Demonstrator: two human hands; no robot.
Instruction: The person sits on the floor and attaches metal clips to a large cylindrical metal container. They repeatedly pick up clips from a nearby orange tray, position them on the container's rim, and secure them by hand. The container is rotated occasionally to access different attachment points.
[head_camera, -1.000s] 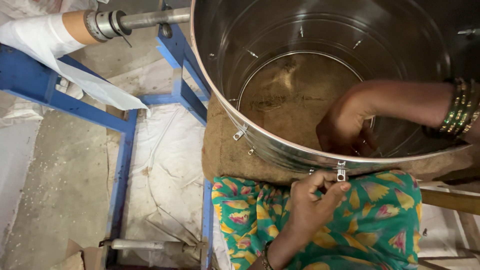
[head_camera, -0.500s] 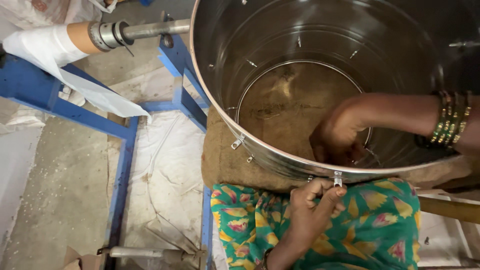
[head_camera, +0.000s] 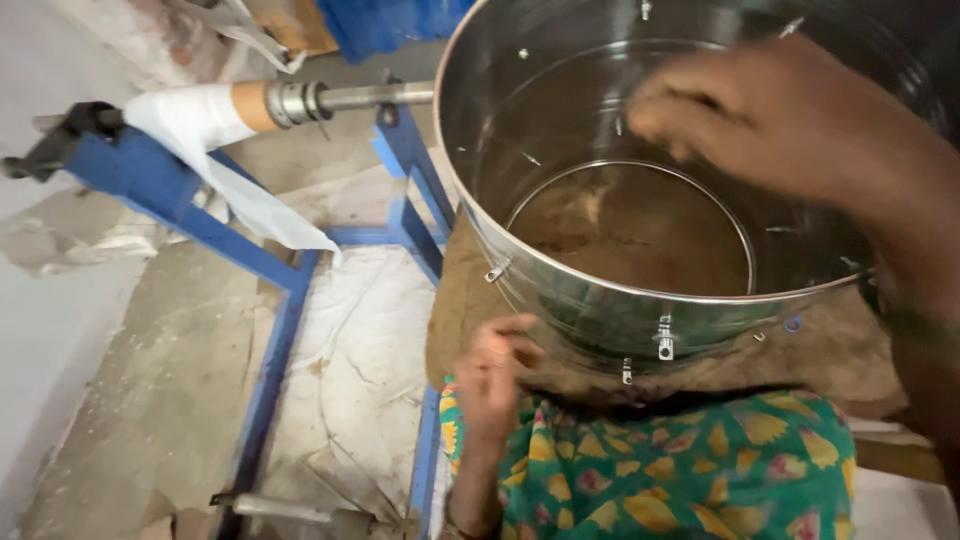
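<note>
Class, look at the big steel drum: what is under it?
The steel drum rests on brown sacking spread over a lap in green patterned cloth. The left hand touches the sacking's edge. What lies beneath the drum's middle is hidden.

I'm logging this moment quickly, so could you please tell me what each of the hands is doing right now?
Left hand: fingers curled against the drum's outer wall, holding nothing visible.
Right hand: blurred over the drum's mouth; grip cannot be told.

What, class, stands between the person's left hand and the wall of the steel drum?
Nothing visible. The left hand lies at the brown cloth below the steel drum, its fingers close to the wall. The right hand is raised, blurred, above the drum's open mouth.
</note>
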